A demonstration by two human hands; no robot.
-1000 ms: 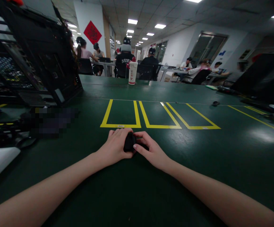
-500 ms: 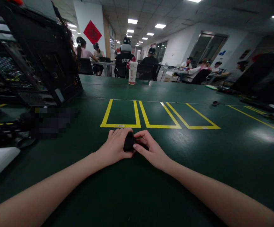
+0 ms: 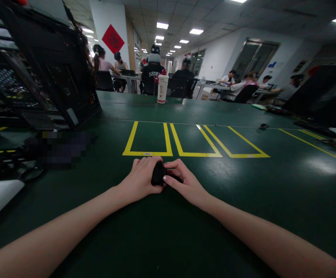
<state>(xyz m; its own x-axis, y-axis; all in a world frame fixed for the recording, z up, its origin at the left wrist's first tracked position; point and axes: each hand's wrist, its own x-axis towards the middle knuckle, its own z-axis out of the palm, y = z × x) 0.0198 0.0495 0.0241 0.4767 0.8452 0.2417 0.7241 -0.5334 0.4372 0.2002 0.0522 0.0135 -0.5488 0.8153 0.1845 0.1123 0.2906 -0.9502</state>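
A small black object (image 3: 158, 174) with a rounded, case-like body is between my hands, just in front of the yellow tape; its exact kind I cannot make out. My left hand (image 3: 141, 175) wraps round its left side, thumb below and fingers over the top. On its right edge, the thumb and fingertips of my right hand (image 3: 184, 181) pinch the object or a part of it. My fingers cover much of its outline. Both forearms reach in from the bottom corners over the green table (image 3: 168, 235).
Yellow tape frames (image 3: 147, 154) mark the table ahead. Behind them stands a white bottle (image 3: 162, 89) with a red lid. A black computer case (image 3: 49, 73) is at left, above cables and a white object (image 3: 0, 197). A small dark round piece (image 3: 263, 126) lies right. People sit beyond.
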